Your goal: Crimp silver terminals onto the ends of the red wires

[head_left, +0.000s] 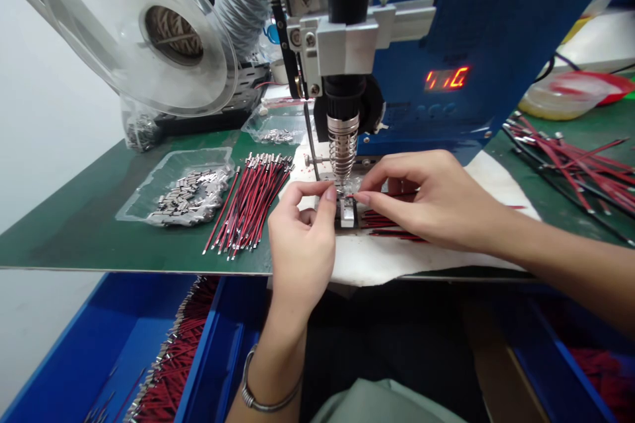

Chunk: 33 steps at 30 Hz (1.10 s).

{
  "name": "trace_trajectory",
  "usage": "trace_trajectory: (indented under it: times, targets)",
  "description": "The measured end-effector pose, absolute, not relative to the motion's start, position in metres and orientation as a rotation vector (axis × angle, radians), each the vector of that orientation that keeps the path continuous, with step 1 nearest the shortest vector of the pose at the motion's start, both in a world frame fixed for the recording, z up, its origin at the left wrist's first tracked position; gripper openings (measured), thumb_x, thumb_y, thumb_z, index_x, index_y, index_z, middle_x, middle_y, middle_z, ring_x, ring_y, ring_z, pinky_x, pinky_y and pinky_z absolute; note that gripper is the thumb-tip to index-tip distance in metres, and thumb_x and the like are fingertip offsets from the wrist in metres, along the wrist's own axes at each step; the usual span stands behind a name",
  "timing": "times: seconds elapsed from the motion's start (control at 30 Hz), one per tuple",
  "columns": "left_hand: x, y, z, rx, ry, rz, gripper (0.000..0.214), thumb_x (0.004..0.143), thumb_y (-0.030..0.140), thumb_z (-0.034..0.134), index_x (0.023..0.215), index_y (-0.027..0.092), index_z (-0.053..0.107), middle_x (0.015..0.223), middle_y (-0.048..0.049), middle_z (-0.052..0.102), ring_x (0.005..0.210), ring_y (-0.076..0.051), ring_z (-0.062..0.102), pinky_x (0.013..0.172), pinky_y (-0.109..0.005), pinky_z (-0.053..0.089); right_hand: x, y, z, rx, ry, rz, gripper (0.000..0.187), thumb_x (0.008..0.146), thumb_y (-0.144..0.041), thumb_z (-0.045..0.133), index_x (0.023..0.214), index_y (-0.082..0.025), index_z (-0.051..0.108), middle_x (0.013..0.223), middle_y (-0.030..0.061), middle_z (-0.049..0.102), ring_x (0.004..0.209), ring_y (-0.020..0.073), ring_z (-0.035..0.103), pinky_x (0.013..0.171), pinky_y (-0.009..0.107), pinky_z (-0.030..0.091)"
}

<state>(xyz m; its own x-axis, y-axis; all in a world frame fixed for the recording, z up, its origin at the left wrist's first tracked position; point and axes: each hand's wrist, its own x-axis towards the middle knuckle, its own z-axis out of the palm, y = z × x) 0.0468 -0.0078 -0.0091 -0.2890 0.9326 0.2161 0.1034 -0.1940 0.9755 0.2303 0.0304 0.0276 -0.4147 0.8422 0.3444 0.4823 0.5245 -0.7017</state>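
Under the spring-wrapped tip (343,142) of a blue soldering machine, my two hands meet at a small metal fixture (347,211). My left hand (302,244) is closed in a pinch at the fixture's left side; what sits between thumb and forefinger is too small to make out. From the right, my right hand (436,201) pinches a thin red wire, whose end shows at the fixture. Beneath the right hand, several red and black wires (391,234) lie on a white sheet. A bundle of red and black wires with metal ends (255,201) rests left of my left hand.
A clear tray (131,208) holds small metal connectors, with another clear tray (253,122) behind it. A large clear spool (119,6) stands at the back left. Loose wires (575,165) lie at right. Below the table edge, a blue bin (99,324) contains finished-looking wire bundles.
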Motion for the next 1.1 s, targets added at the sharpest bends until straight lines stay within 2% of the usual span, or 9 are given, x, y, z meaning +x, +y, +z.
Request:
trace_trajectory:
  times: [0.37,0.53,0.7,1.0,1.1]
  targets:
    - [0.0477,-0.0076,-0.0073,1.234,1.380,1.541,0.015,0.091,0.032,0.083,0.089,0.020,0.075,0.056,0.0056,0.049,0.048,-0.012,0.049,0.046,-0.022,0.034,0.2300,0.0314,0.0261,-1.059,-2.088,0.639,0.016,0.095,-0.029,0.074,0.080,-0.023,0.078,0.060,-0.0020,0.068,0.048,0.0149,0.052,0.059,0.033,0.042]
    - [0.0480,-0.0063,-0.0080,1.246,1.379,1.538,0.016,0.091,0.033,0.084,0.088,0.020,0.076,0.058,0.0039,0.054,0.050,-0.012,0.052,0.047,-0.022,0.037,0.2294,0.0314,0.0266,-1.071,-2.083,0.652,0.017,0.095,-0.031,0.073,0.081,-0.023,0.079,0.060,-0.0006,0.067,0.054,0.0178,0.057,0.058,0.034,0.041]
    - [0.0485,-0.0072,-0.0090,1.250,1.370,1.562,0.014,0.091,0.031,0.083,0.088,0.020,0.076,0.059,0.0038,0.055,0.051,-0.012,0.053,0.048,-0.022,0.039,0.2302,0.0318,0.0262,-1.073,-2.085,0.648,0.018,0.095,-0.032,0.072,0.081,-0.023,0.078,0.060,-0.0001,0.069,0.049,0.0165,0.052,0.053,0.034,0.038]
    - [0.0476,-0.0098,-0.0088,1.261,1.368,1.562,0.012,0.093,0.030,0.081,0.089,0.020,0.076,0.059,0.0034,0.055,0.053,-0.013,0.057,0.049,-0.022,0.041,0.2304,0.0315,0.0269,-1.074,-2.081,0.647,0.016,0.095,-0.028,0.073,0.081,-0.023,0.080,0.059,-0.0011,0.065,0.055,0.0181,0.057,0.060,0.034,0.043]
    - [0.0474,-0.0090,-0.0089,1.259,1.363,1.554,0.012,0.093,0.029,0.080,0.088,0.019,0.076,0.060,0.0032,0.055,0.053,-0.013,0.056,0.048,-0.021,0.040,0.2302,0.0329,0.0260,-1.068,-2.092,0.631,0.015,0.096,-0.027,0.073,0.083,-0.023,0.080,0.056,-0.0024,0.063,0.051,0.0167,0.054,0.060,0.034,0.042]
